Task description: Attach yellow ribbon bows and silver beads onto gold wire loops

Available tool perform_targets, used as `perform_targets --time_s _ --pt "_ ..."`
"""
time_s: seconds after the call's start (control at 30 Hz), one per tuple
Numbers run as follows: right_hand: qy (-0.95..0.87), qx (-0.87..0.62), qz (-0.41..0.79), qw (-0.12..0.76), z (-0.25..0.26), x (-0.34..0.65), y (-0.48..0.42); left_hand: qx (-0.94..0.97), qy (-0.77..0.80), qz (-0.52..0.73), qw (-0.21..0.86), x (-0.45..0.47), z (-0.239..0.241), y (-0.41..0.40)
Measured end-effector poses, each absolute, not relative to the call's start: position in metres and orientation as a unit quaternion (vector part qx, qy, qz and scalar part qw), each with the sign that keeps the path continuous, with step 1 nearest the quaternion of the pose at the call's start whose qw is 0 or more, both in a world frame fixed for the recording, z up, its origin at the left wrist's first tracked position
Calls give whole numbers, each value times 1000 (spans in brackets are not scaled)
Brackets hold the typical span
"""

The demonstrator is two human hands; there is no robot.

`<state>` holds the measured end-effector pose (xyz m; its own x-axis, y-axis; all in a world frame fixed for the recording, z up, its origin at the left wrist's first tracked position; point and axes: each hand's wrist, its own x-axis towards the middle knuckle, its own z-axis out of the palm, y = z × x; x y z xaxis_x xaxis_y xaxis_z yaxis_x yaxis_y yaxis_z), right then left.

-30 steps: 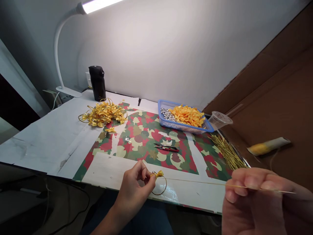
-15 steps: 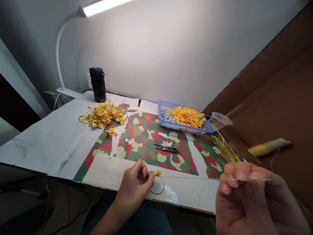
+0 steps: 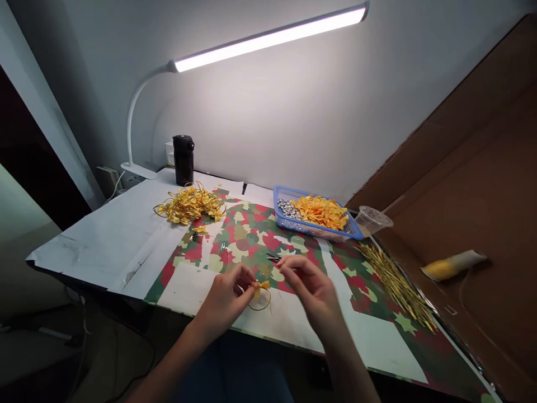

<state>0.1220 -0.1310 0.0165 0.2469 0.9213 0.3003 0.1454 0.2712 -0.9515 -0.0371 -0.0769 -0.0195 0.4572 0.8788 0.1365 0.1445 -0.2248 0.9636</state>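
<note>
My left hand [image 3: 229,294] pinches a small yellow ribbon bow [image 3: 263,286] with a gold cord loop [image 3: 260,305] hanging from it, just above the table's near edge. My right hand [image 3: 310,288] is close beside it on the right, fingers curled toward the bow; whether they grip the thin cord I cannot make out. Small snips [image 3: 273,258] lie just behind the right hand, partly hidden by it.
A pile of finished gold bows [image 3: 191,204] lies at back left. A blue basket [image 3: 354,232] holds orange ribbon pieces [image 3: 321,211] and silver beads. Gold cords [image 3: 394,282] lie at right beside a clear cup [image 3: 371,218]. A black device [image 3: 183,159] and a white desk lamp [image 3: 138,112] stand behind.
My right hand, which was stretched far to the right pulling the gold cord taut, has come back in next to the bow. The view has tilted up and pulled back.
</note>
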Motion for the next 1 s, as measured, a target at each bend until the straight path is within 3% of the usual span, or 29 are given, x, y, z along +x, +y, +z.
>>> perform_targets --time_s 0.43,0.83,1.0 --pt "-530 -520 342 576 -27 100 -121 662 369 428 492 -41 -21 -78" --pt "-383 -444 275 762 5 128 -154 673 382 433 463 -43 -25 -77" --pt "-376 -419 275 779 30 137 -160 672 379 443 457 -41 -25 -80"
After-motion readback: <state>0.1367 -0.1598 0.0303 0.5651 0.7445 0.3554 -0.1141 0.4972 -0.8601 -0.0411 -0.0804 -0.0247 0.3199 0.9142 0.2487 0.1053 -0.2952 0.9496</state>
